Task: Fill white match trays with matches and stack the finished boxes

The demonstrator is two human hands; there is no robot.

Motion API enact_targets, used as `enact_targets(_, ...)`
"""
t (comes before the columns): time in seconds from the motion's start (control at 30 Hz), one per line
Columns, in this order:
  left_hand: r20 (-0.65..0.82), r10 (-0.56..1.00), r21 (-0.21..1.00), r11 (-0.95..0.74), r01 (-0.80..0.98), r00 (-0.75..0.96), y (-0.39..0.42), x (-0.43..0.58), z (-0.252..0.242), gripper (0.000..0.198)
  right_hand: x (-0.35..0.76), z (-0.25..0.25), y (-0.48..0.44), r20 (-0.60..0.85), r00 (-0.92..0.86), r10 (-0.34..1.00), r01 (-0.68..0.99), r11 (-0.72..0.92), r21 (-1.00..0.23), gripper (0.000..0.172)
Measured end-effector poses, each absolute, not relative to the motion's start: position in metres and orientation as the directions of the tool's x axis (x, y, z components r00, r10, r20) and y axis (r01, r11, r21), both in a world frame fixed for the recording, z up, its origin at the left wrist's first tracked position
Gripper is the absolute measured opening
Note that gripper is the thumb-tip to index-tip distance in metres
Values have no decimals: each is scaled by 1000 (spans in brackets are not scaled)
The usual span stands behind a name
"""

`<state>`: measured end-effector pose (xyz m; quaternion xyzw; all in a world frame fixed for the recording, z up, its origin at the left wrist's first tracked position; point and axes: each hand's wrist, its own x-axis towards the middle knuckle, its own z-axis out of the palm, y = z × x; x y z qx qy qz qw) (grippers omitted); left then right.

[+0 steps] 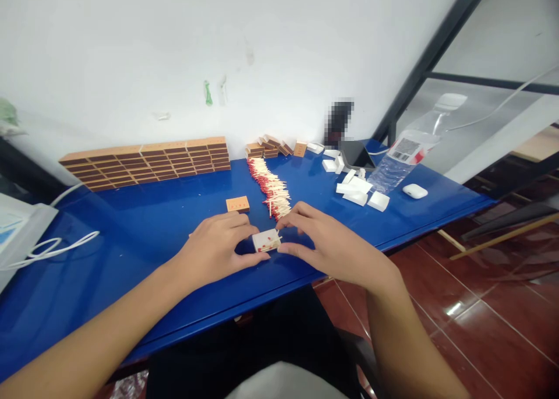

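A small white matchbox tray (266, 239) with a few red-tipped matches in it rests on the blue table in front of me. My left hand (220, 240) grips its left end between thumb and fingers. At the tray's right end, my right hand (317, 239) has thumb and forefinger closed round a few matches (279, 239) that stick out there. Just beyond the hands lies a long heap of loose matches (269, 183), red heads mostly to the left. An orange matchbox sleeve or box (237, 204) lies flat behind my left hand; which of the two I cannot tell.
Stacked matchboxes (152, 163) form a long row against the wall. More boxes (266, 145) lie behind the heap. White trays (353, 188), a dark container (356, 154), a plastic bottle (406, 145) and a white case (414, 191) stand right. A white cable (65, 247) lies left.
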<state>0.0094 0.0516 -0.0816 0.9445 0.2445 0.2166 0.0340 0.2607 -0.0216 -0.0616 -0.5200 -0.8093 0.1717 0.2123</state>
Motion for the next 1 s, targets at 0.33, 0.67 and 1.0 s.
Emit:
enact_targets(0.33, 390, 467, 177, -884, 433, 794, 52, 9, -82, 35, 257, -66, -17, 148, -387, 910, 765, 407, -500, 9)
enact_targets(0.67, 375, 481, 171, -876, 451, 792, 52, 9, -82, 36, 252, -65, -15, 137, -380, 915, 725, 386, -571, 16)
enact_targets(1.0, 393, 463, 156, -885, 438, 794, 52, 8, -83, 34, 244, -73, -12, 183, -358, 916, 747, 398, -532, 14)
